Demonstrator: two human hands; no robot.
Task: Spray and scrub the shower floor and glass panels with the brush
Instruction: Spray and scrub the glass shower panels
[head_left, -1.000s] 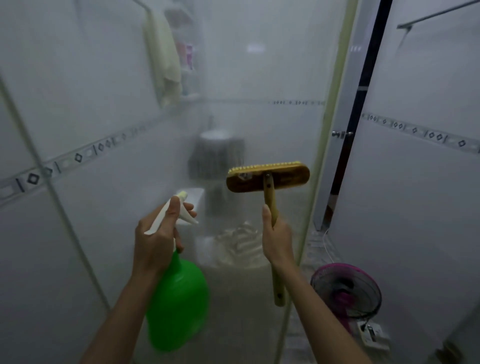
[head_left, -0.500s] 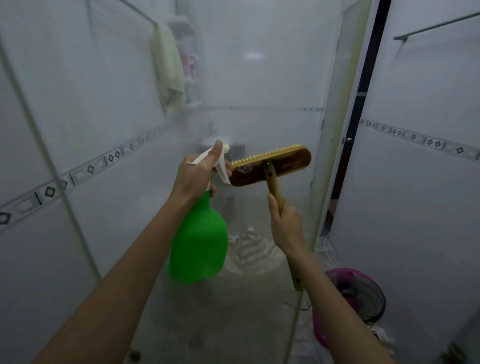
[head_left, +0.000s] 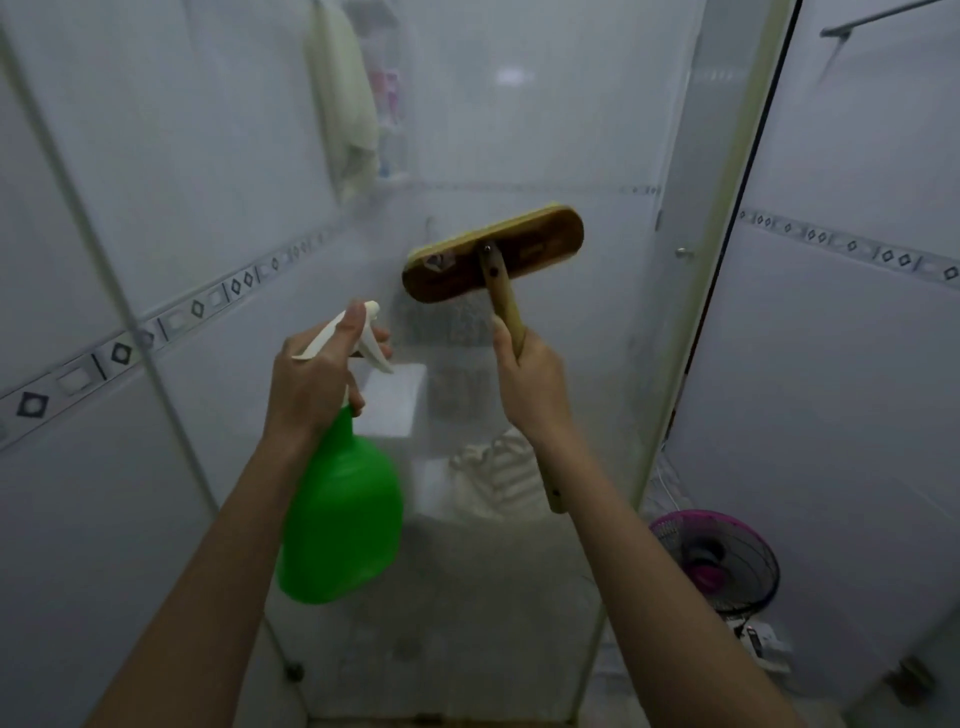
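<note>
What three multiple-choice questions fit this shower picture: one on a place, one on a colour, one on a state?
1. Where is the pink fan? A on the floor, lower right; B on a shelf; C hung overhead.
2. What colour is the body of the spray bottle? A blue; B green; C white.
3. What is the right hand doing? A hanging open; B gripping the handle of the brush; C pressing the glass.
Answers: A, it stands low at the right; B, the body is plainly green; B, the fingers wrap the handle.
</note>
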